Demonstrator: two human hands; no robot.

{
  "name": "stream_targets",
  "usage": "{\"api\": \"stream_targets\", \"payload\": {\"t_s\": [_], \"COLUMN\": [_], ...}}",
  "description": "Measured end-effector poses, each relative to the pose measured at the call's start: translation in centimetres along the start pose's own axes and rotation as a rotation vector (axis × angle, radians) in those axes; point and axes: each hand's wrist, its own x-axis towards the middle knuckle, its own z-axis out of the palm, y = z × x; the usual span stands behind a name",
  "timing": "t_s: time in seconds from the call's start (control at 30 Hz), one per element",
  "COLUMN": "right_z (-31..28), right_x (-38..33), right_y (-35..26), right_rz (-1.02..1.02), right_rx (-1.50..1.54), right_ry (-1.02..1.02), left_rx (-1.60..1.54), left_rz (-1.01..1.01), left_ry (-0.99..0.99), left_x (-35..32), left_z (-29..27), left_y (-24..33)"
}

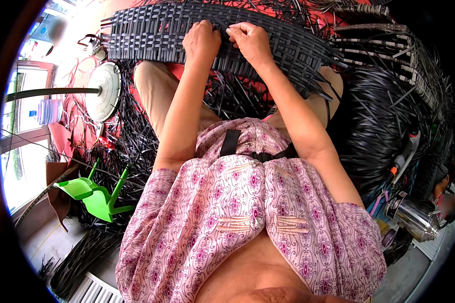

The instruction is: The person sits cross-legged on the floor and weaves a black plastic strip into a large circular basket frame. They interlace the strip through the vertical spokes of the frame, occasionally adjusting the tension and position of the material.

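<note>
A long curved panel of woven black plastic strips [146, 33] lies across my knees, loose strip ends sticking out at both sides. On its middle, my left hand [202, 43] is closed with fingers curled against the weave. Just to the right, my right hand [249, 43] is closed in a pinch, thumb and forefinger together. Between the two hands runs a thin black strip, which both seem to grip; its ends are hidden by the fingers and the weave.
Bundled black strips [371, 116] are heaped at my right, below another woven piece [374, 40]. Loose strips cover the red floor at left, around a round pale disc [105, 92] and a green plastic object [98, 199]. A metal flask [414, 217] is at lower right.
</note>
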Motion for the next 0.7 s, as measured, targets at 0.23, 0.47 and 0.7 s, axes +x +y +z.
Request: {"api": "stream_targets", "payload": {"t_s": [0.23, 0.47, 0.7], "right_z": [0.6, 1.2, 1.4], "right_x": [0.3, 0.6, 0.6], "right_y": [0.3, 0.4, -0.4], "right_rz": [0.006, -0.142, -0.126], "right_rx": [-0.230, -0.566, -0.729], "right_ry": [0.031, 0.093, 0.065], "left_rx": [-0.078, -0.126, -0.148], "left_rz": [-0.011, 0.030, 0.060], "left_ry": [0.050, 0.046, -0.006], "left_x": [-0.5, -0.2, 0.0], "left_z": [0.3, 0.7, 1.2], "left_y": [0.0, -0.8, -1.6]}}
